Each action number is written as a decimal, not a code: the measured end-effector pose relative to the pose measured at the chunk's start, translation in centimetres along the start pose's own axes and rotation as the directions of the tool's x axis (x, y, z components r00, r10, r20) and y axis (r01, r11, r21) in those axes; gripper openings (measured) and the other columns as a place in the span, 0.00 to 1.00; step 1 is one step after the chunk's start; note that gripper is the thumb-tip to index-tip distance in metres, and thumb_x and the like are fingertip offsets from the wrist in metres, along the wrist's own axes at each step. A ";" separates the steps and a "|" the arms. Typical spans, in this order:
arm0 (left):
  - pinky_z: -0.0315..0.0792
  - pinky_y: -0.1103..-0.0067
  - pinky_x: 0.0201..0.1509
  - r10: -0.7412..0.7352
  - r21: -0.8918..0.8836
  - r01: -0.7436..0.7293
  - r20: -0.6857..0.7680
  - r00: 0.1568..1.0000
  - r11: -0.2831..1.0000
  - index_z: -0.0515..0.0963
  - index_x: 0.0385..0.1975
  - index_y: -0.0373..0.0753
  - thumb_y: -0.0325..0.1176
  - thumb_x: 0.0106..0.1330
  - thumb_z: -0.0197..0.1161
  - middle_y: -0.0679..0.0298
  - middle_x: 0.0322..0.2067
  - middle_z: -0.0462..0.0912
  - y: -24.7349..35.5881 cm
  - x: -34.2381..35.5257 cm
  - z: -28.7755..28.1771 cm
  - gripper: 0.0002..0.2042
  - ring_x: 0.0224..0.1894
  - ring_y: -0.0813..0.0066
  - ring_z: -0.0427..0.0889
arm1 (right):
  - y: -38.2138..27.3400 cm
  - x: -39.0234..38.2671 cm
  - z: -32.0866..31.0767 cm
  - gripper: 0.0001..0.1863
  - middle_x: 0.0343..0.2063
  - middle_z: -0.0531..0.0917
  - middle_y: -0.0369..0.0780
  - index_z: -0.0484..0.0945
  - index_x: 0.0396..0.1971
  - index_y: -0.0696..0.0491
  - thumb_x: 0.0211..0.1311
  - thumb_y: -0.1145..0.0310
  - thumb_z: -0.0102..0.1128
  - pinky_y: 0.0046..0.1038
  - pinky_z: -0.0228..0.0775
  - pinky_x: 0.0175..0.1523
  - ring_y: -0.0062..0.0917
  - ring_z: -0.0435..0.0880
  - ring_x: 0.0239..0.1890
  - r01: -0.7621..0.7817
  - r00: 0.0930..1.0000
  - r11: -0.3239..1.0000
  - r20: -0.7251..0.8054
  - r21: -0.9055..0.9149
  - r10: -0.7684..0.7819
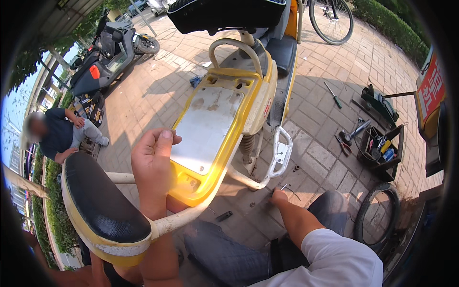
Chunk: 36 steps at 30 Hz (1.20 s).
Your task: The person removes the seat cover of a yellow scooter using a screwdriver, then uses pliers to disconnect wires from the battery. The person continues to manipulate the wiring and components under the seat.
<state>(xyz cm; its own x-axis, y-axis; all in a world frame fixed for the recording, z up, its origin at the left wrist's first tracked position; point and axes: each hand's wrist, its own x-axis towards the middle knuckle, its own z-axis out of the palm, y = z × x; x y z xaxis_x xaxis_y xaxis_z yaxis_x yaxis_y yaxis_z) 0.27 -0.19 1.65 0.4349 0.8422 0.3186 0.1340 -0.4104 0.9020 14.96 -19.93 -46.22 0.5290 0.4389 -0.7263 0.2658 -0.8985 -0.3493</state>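
Sunlit brick paving [306,105] spreads beneath everything, bordered by green hedges [389,28] in the upper right and lower left. At the far left a seated person in a dark shirt and light trousers [56,131] sits beside an open dark case of tools [91,107], with a dark grey scooter with a red-orange patch [103,64] parked just beyond. Nearer, a black padded backrest in a cream and yellow shell [103,201] joins a whitish tubular metal bar [174,221]. Next comes the left hand [154,155], closed, thumb against the curled fingers, by the left edge of the yellow scooter body with a flat white panel [203,126]; whether it pinches anything I cannot tell. That scooter body fills the middle, its scuffed white metal side loop [285,150] standing out on the right. Below this loop, the right hand [278,196] is low near the paving, a thin shiny piece [284,186] at its fingers; its grip is too unclear to tell. Farther right lie a green-handled screwdriver [337,100], a metal hammer [358,130] and red-handled pliers [343,146], near a black open toolbox [382,171], with a bare black rubber tyre [361,210] below it
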 end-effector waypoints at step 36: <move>0.73 0.79 0.38 0.208 0.100 -0.277 0.436 0.876 0.956 0.80 0.30 0.34 0.25 0.54 0.66 0.63 0.26 0.83 -0.8 0.2 -1.6 0.05 0.32 0.78 0.81 | -27.9 -34.4 -31.2 0.25 0.26 0.81 0.52 0.78 0.36 0.64 0.45 0.56 0.65 0.34 0.74 0.39 0.40 0.83 0.31 0.974 0.039 0.102 -0.297 -0.201 -0.954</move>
<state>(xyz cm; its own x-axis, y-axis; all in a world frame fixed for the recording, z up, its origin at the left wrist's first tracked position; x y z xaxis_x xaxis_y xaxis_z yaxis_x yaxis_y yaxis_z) -1.20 0.84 1.43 0.7968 0.4996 0.3399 0.0968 -0.6607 0.7444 14.50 -9.72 6.92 0.0062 0.8768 0.4807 0.7048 0.3372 -0.6242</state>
